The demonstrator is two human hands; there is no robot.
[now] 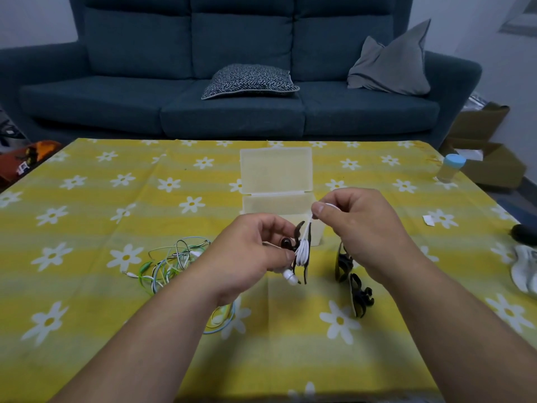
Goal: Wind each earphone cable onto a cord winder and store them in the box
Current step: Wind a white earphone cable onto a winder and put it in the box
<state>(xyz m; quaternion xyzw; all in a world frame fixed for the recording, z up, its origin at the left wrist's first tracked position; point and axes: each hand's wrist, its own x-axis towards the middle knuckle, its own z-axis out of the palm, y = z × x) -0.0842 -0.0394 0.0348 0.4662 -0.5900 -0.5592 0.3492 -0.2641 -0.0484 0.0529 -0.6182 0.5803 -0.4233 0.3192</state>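
- A black cord winder [304, 273], flat and with curled prongs, is held above the table by the left hand [255, 254], whose fingers and thumb are curled round it.
- A smooth white earphone cable [303, 251] is wrapped in several tight turns round the winder's middle; a rounded white earbud [290, 277] hangs just below the left thumb.
- A taut stretch of that cable is pinched between thumb and forefinger of the right hand [360, 228].
- A translucent rectangular plastic box [279, 203] stands just behind the hands, lid open.
- Thin green and white cables [171, 260] lie tangled at the left on the yellow daisy-printed cloth [116, 199]; two spare black winders [359, 295] lie at the right.
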